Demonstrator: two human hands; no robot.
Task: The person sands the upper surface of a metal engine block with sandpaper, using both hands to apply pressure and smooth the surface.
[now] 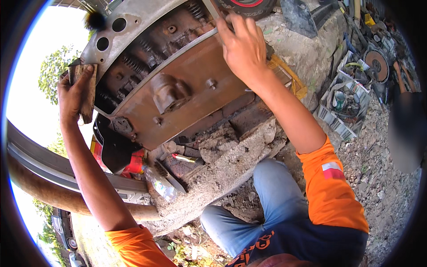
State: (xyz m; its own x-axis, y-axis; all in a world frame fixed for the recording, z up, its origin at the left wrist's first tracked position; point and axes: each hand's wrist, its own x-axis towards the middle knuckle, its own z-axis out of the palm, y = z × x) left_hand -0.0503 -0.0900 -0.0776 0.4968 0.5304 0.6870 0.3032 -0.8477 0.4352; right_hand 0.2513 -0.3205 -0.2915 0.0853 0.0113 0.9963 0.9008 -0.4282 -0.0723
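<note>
A large engine block or head [191, 111] with a rust-brown side lies tilted before me, its long cavity showing valve springs [133, 63] and oily parts. A pale grey flat face [126, 9] with round holes runs along its far side. At its left end my left hand [71, 100] is closed on a worn wooden block [90, 95], thumb pressed on its face, the block touching the metal. Near the far right end, my right hand [244, 49] grips a flat metal bar [212, 9]; its far part leaves the picture and some fingers are hidden.
On the concrete ledge [213, 171] lie a plastic bottle [163, 188], a wire brush [170, 177] and a red-and-yellow-handled tool [186, 158]. A black bent panel [116, 149] stands left. Rightward are a yellow frame [299, 82], a white crate [340, 124] of parts, a round disc [377, 65] and a tyre [255, 10].
</note>
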